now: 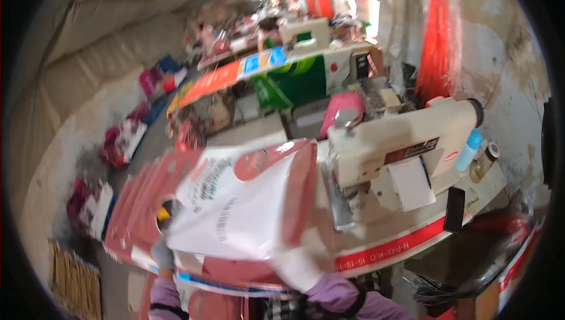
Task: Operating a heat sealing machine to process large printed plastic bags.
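Beside sewing machine [359, 149], sack [241, 199] slanting lengthwise away rightward, left hand [163, 254], right hand [300, 269] at near edge, grips unclear

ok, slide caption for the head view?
Left hand and right hand, both gloved, at the near edge of a red-and-white printed sack beside a sewing machine.

Stack of sacks [229, 211] rests on the tabletop [376, 230]. From its centre: sewing machine [406, 135] at two o'clock; phone [454, 209] at three o'clock. Jar [484, 161] stands at one o'clock from phone.
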The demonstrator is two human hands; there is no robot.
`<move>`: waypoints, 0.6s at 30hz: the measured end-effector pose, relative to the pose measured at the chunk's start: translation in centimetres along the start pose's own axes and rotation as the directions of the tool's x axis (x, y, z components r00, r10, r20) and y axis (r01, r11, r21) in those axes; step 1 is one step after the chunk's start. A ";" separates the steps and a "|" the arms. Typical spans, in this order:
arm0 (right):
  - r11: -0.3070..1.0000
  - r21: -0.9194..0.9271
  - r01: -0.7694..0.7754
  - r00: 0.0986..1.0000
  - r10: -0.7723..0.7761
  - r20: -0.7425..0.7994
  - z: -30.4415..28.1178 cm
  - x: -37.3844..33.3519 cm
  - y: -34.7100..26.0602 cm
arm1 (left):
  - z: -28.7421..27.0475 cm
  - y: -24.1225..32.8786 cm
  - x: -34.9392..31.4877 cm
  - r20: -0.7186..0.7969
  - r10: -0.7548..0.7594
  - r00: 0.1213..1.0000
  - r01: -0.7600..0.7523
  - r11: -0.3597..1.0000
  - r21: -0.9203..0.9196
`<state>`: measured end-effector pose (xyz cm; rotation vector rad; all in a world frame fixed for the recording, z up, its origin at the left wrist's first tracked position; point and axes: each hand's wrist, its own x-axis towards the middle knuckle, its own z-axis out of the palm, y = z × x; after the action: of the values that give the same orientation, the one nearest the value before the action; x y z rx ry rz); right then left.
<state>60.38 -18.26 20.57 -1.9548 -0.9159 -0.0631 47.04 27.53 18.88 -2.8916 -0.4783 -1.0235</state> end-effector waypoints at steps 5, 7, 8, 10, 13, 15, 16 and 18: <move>0.994 0.101 -0.050 0.982 0.030 0.189 2.2 -2.2 1.3 | -5.8 3.3 -12.4 0.792 -0.242 0.561 0.620 -0.512 -0.595; 0.975 -0.094 -0.200 0.970 0.183 -0.163 2.2 1.6 2.3 | -8.9 5.6 -20.4 0.627 -0.667 0.403 0.754 -0.147 -0.641; 0.969 -0.214 -0.123 0.969 0.072 -0.235 2.7 3.7 3.5 | -10.3 4.9 -24.0 0.574 -0.748 0.332 0.899 0.068 -0.432; 0.923 -0.384 -0.032 0.999 0.017 -0.043 5.0 7.5 3.8 | -13.9 4.3 -29.4 0.410 -0.886 0.216 0.952 0.098 -0.290; 0.977 -0.045 0.208 0.965 -0.197 0.172 12.2 5.6 -0.8 | -21.0 4.8 -36.8 0.066 -0.996 0.057 0.935 0.030 -0.354; 0.945 0.019 0.325 0.903 -0.317 0.292 15.8 1.1 -4.6 | -24.7 7.1 -42.0 0.073 -0.986 -0.148 0.889 -0.165 -0.427; 0.917 0.225 0.330 0.859 -0.390 0.331 19.2 -1.4 -7.0 | -29.7 6.6 -50.8 -0.088 -0.973 -0.215 0.882 -0.155 -0.444; 0.973 0.106 0.204 0.656 -0.216 0.723 23.1 -5.3 -6.1 | -33.6 10.9 -57.2 0.112 -0.942 -0.317 0.744 -0.320 -0.586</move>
<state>45.62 -1.74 10.12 -1.8466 -1.6605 0.6505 -12.15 -3.15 10.42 -1.3894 -3.2432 -1.9125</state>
